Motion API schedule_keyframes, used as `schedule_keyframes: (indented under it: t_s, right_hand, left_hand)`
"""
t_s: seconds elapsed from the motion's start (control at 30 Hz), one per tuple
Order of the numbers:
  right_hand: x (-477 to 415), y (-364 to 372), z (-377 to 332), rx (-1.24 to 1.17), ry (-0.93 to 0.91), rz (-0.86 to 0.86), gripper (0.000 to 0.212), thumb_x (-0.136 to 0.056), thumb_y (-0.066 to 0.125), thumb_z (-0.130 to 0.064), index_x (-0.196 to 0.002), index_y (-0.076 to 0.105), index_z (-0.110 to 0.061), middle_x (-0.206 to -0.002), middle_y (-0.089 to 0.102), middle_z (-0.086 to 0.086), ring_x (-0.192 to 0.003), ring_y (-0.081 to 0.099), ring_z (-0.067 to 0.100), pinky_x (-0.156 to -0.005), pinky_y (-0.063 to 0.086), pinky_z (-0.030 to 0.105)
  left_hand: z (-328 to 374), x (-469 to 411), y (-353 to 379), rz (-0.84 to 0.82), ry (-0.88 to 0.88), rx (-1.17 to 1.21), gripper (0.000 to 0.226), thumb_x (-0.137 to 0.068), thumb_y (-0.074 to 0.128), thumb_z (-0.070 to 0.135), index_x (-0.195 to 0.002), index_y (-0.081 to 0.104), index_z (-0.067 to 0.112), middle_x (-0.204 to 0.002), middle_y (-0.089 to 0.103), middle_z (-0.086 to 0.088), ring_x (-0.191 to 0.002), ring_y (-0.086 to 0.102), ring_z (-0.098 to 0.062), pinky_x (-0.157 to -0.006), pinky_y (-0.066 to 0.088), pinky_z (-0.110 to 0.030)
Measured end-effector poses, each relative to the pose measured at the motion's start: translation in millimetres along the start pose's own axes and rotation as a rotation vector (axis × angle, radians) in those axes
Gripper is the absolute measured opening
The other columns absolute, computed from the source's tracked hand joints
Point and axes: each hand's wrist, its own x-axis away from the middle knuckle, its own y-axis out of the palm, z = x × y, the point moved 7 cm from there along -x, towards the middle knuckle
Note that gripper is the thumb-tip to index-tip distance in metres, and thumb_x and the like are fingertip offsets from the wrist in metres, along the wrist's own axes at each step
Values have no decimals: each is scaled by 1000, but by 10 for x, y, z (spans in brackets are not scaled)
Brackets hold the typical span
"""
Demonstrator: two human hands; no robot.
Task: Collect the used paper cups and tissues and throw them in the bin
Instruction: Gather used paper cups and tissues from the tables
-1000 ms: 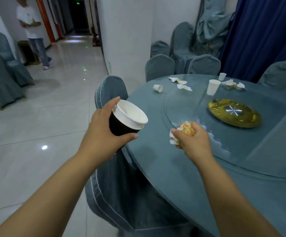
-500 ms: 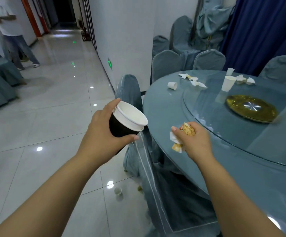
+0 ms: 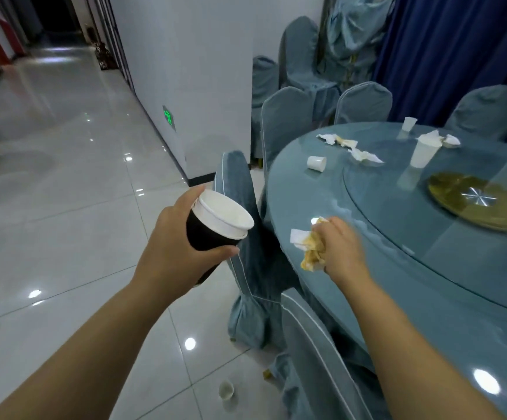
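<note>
My left hand grips a black paper cup with a white inside, held over the floor left of the table. My right hand holds crumpled, stained tissues above the near edge of the round blue table. On the table lie a small white cup on its side, an upright white cup, a small cup at the back and several used tissues. Another small cup lies on the floor. No bin is in view.
Blue-covered chairs stand between me and the table; more chairs ring its far side. A gold disc sits on the glass turntable. A white pillar stands ahead, and a glossy tiled corridor runs to the left.
The view has swung and shifted left along the table, showing more floor and the cup lying there. Both hands keep their hold; the person in the corridor is out of view.
</note>
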Motion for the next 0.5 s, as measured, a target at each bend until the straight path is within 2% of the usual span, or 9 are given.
schedule_keyframes:
  t_s: [0.07,0.17,0.27,0.37,0.5]
  right_hand:
    - [-153,221,-78,15,14,16,26,-93,47,-17,-68,41,-14,-68,41,0,-59,40,18,-34,34,16]
    - [-395,581,-201,78,-20,30,17,-93,44,-13,-76,44,-12,-69,44,1,-53,45,10,-39,36,15]
    - [-637,959,-328,117,-83,63,2,-90,53,-11,-88,53,-11,-73,51,-1,-51,50,0,-42,37,9]
    - [-821,1329,-423,80,-90,135,14,-87,65,-16,-94,59,-27,-76,60,-6,-55,55,-3,-51,43,13]
    - [-998,1708,-559,-27,-63,253,26,-82,72,-12,-105,63,-20,-87,65,-4,-73,61,11,-59,50,18]
  left_hand:
    - [-202,-252,-50,-18,3,26,85,-60,86,39,-122,31,56,-119,44,24,-112,42,-8,-90,42,-29]
    - [-541,-649,-169,-40,4,47,87,-59,87,41,-130,37,45,-126,47,15,-115,44,-10,-94,45,-34]
    - [-861,-1090,-347,-63,24,63,89,-59,86,40,-133,36,42,-128,46,12,-115,44,-12,-95,45,-36]
    - [-1160,-1532,-525,-120,55,99,91,-59,86,40,-133,34,45,-127,44,11,-114,45,-13,-95,45,-36]
    - [-1422,-2078,-715,-215,125,119,92,-60,86,41,-136,34,44,-123,45,15,-119,43,-14,-98,42,-35]
